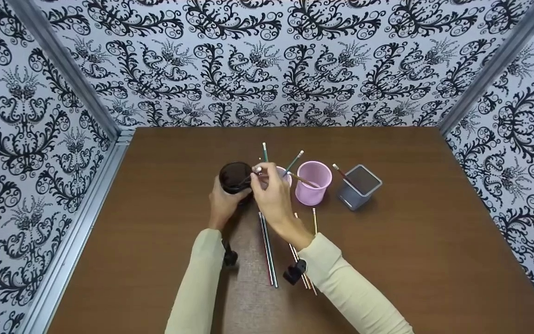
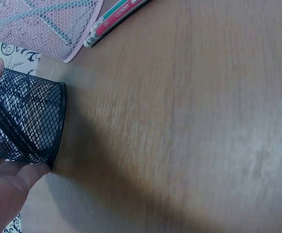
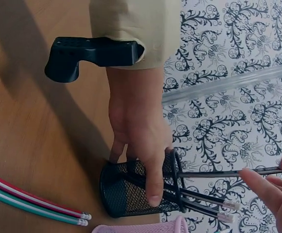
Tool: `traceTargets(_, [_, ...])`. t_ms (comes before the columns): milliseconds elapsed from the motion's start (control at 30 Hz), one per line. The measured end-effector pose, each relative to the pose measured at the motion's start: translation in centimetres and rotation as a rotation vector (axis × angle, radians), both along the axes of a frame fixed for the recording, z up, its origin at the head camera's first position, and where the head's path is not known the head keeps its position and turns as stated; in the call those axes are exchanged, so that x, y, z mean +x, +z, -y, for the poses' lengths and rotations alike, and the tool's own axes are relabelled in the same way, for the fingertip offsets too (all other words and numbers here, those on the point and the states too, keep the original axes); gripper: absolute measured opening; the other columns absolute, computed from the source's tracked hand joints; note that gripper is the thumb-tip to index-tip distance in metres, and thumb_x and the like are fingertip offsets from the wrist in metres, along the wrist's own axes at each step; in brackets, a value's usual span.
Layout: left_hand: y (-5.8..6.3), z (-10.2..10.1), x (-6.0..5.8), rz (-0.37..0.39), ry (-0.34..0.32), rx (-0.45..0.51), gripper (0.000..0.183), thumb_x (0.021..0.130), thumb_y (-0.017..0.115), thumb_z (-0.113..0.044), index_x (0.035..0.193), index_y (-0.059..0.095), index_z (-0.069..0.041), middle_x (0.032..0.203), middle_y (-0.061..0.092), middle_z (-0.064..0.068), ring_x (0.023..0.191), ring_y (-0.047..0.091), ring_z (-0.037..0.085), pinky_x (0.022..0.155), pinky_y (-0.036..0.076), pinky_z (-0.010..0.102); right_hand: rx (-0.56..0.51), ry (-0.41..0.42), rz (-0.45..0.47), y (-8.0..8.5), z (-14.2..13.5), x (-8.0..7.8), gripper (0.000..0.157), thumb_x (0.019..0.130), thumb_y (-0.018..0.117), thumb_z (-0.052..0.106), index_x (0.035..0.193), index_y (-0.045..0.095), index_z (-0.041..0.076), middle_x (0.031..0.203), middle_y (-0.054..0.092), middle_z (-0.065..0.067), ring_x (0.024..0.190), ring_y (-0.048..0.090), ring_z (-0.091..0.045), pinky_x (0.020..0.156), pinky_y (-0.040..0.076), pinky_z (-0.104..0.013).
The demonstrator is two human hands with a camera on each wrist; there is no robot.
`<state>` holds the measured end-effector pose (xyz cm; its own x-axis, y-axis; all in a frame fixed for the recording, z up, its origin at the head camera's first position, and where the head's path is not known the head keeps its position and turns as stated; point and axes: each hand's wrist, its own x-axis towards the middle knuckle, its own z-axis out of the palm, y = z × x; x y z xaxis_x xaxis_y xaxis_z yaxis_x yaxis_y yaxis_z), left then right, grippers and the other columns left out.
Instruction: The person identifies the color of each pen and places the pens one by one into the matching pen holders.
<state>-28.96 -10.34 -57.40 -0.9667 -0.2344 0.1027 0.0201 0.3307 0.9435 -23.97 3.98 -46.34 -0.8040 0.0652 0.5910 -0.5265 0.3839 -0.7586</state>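
Observation:
My left hand point(image 1: 224, 204) grips a round black mesh pencil cup point(image 1: 233, 174), thumb on one side and fingers on the other. The cup point(image 2: 39, 111) shows dark pencils through its mesh in the left wrist view. Between the thumb and fingers of my right hand point(image 1: 271, 195) is a dark pencil point(image 3: 214, 174), its lower part inside the black cup's mouth. Two other black pencils point(image 3: 206, 206) with white erasers lean in the same cup. Right beside my right hand, a pink mesh cup point(image 1: 287, 178) holds green pencils point(image 1: 295, 160); my fingers partly hide it.
A second pink cup point(image 1: 312, 195) holds a yellowish-brown pencil point(image 1: 303, 180). To its right, a square grey mesh holder point(image 1: 355, 197) has a dark red pencil point(image 1: 341, 171). Red and green pencils point(image 1: 267, 250) lie between my forearms, with several more under my right wrist. Patterned walls point(image 1: 267, 60) enclose the table.

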Motion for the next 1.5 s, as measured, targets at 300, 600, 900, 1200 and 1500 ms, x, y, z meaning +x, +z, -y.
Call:
traceTargets(300, [0.0,-0.1,0.1,0.008,0.008,-0.017,0.097,0.069,0.092,-0.031,0.148,0.041,-0.007,0.141,0.058,0.019,0.13,0.056,0.033,0.108,0.045,0.048,0.125,-0.049,-0.084,-0.9,-0.5,-0.2,0.012,0.088,0.073,0.009,0.097,0.071,0.001,0.089,0.071,-0.012,0.079,0.072,-0.022,0.071,0.059,-0.03])
traceTargets(600, [0.2,-0.3,0.1,0.021,0.024,-0.035,0.091,0.069,0.092,-0.03,0.144,0.045,-0.008,0.137,0.061,0.019,0.128,0.057,0.034,0.107,0.046,0.047,0.133,-0.075,-0.066,-1.4,-0.6,-0.7,0.016,0.089,0.073,0.009,0.102,0.068,0.001,0.089,0.076,-0.012,0.073,0.075,-0.021,0.07,0.059,-0.031])
traceTargets(900, [-0.1,-0.1,-0.2,0.004,0.018,-0.03,0.092,0.069,0.092,-0.03,0.145,0.044,-0.007,0.138,0.06,0.019,0.129,0.057,0.034,0.108,0.045,0.048,0.173,-0.086,-0.083,-1.5,-1.1,-0.9,0.015,0.088,0.073,0.006,0.102,0.073,0.0,0.09,0.076,-0.012,0.07,0.073,-0.02,0.073,0.056,-0.037])
traceTargets(1200, [-0.4,-0.2,-0.3,-0.005,0.034,-0.03,0.091,0.068,0.092,-0.028,0.144,0.046,-0.006,0.138,0.061,0.021,0.129,0.057,0.037,0.109,0.045,0.049,0.112,-0.049,-0.081,-1.5,-2.3,-0.3,0.008,0.09,0.071,0.005,0.096,0.073,0.001,0.093,0.076,-0.01,0.079,0.072,-0.022,0.074,0.059,-0.031])
traceTargets(1500, [-0.1,0.1,0.3,0.077,-0.005,-0.025,0.09,0.074,0.088,-0.028,0.147,0.04,-0.007,0.144,0.056,0.018,0.135,0.052,0.034,0.113,0.041,0.048,0.11,-0.097,-0.04,-2.8,-4.6,0.9,0.005,0.086,0.069,0.004,0.09,0.072,0.002,0.084,0.072,-0.009,0.078,0.068,-0.022,0.071,0.055,-0.033])
